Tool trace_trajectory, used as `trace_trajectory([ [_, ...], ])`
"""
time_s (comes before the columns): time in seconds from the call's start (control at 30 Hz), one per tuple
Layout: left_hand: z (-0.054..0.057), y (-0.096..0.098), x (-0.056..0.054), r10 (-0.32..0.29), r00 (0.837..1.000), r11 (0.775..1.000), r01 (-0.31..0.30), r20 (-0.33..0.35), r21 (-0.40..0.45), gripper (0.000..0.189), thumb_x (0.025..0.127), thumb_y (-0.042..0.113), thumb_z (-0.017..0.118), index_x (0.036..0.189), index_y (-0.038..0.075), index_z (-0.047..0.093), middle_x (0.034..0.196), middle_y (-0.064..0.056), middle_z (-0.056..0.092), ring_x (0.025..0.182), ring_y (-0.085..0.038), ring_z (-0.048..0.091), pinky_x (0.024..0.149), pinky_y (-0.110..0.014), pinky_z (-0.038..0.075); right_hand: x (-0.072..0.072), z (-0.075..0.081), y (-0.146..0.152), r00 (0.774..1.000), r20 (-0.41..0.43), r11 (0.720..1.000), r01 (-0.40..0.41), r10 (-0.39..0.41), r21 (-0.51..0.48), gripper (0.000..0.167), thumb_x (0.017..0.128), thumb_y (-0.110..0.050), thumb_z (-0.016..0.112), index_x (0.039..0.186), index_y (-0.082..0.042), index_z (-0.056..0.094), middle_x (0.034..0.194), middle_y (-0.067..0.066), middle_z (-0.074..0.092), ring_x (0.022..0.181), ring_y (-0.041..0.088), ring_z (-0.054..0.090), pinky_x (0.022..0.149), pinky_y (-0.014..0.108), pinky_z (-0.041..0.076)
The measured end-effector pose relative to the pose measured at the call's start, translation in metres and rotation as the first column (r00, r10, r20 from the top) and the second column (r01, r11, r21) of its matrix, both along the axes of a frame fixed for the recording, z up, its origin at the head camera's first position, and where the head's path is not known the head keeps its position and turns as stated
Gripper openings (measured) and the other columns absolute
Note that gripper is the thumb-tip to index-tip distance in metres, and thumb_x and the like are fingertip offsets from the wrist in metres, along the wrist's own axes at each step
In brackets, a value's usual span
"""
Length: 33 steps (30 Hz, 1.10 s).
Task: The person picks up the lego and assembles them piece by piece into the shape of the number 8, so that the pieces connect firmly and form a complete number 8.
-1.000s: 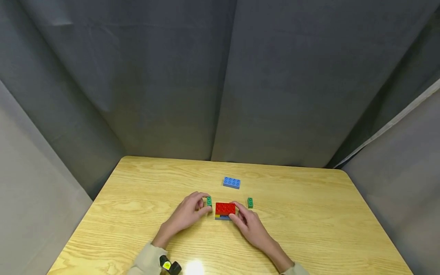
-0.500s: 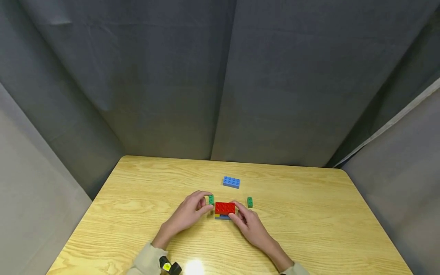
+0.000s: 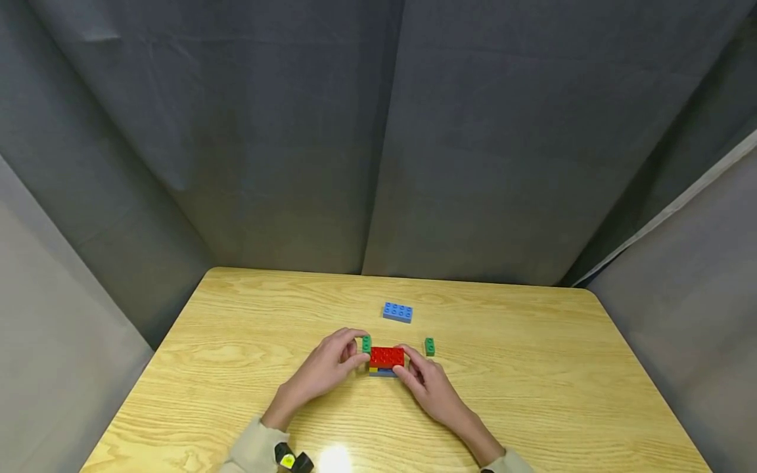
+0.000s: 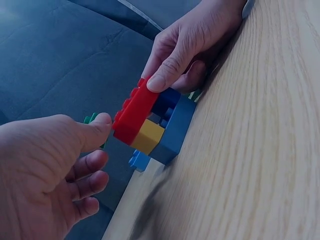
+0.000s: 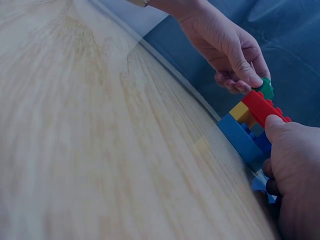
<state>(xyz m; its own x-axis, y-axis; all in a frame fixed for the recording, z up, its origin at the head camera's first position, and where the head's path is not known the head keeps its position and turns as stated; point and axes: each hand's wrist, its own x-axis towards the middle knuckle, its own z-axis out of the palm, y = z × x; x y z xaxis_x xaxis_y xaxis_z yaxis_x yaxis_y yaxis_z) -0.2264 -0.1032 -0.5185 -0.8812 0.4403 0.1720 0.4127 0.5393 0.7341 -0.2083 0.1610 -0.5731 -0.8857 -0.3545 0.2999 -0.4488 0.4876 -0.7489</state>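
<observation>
My left hand (image 3: 328, 361) pinches a small green brick (image 3: 367, 343) between thumb and index finger, right at the left end of a brick stack. On top of that stack lies a red brick (image 3: 387, 357). Beneath it, the left wrist view shows a yellow brick (image 4: 147, 136) at one end, a dark blue brick (image 4: 166, 102) farther along, and a blue brick (image 4: 175, 131) as the base on the table. My right hand (image 3: 430, 390) grips the stack's right end, its thumb on the red brick's near side. Fingers partly cover the green brick in the left wrist view.
A loose blue brick (image 3: 398, 312) lies behind the stack on the wooden table (image 3: 532, 368). Another small green brick (image 3: 430, 347) stands to the right, close behind my right hand. Grey curtains (image 3: 284, 164) hang around the table's back and sides.
My left hand has moved slightly right with the green brick, from a gap beside the stack to the red brick's left end. The right hand keeps its hold on the stack.
</observation>
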Motion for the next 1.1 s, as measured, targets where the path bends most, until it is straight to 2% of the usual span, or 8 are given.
trace_trajectory([
  [0.2,0.0022,0.0015,0.0027,-0.02,1.0,1.0,0.02,0.003,0.009,0.044,0.101,0.03,0.071,0.139,0.011,0.063,0.091,0.008,0.058,0.076,-0.009,0.052,0.066,-0.025,0.047,0.0012,0.0012,-0.001,1.0,0.009,1.0,0.001,-0.002,0.009,0.035,0.107,-0.035,0.06,0.141,-0.028,0.059,0.069,-0.014,0.046,0.056,-0.002,0.034,0.053,0.018,0.032],
  [0.43,0.0026,0.0039,0.0048,-0.033,0.999,0.999,0.033,0.006,0.007,0.043,0.101,0.031,0.071,0.139,0.011,0.063,0.091,0.008,0.058,0.075,-0.008,0.051,0.065,-0.024,0.046,0.0023,0.003,-0.0018,1.0,0.01,1.0,0.003,-0.003,0.014,0.041,0.107,-0.035,0.061,0.143,-0.015,0.061,0.07,-0.013,0.047,0.057,-0.002,0.035,0.054,0.018,0.032],
  [0.67,0.0028,0.0059,0.0062,-0.043,0.999,0.999,0.043,0.009,-0.005,0.045,0.102,0.033,0.069,0.141,0.012,0.062,0.089,0.008,0.057,0.073,-0.007,0.051,0.064,-0.024,0.046,0.0026,0.0033,-0.0022,1.0,0.007,1.0,0.002,-0.002,0.01,0.037,0.107,-0.034,0.061,0.141,-0.022,0.06,0.07,-0.013,0.047,0.057,-0.002,0.035,0.054,0.018,0.033],
  [1.1,0.0013,0.0061,0.0089,-0.039,0.999,0.999,0.039,-0.004,0.005,0.044,0.102,0.031,0.069,0.14,0.009,0.062,0.087,0.008,0.057,0.07,-0.006,0.049,0.062,-0.023,0.044,0.0014,0.0032,-0.0044,1.0,-0.006,1.0,-0.007,0.007,0.003,0.036,0.106,-0.033,0.062,0.141,-0.022,0.061,0.07,-0.014,0.047,0.057,-0.002,0.035,0.054,0.018,0.033],
])
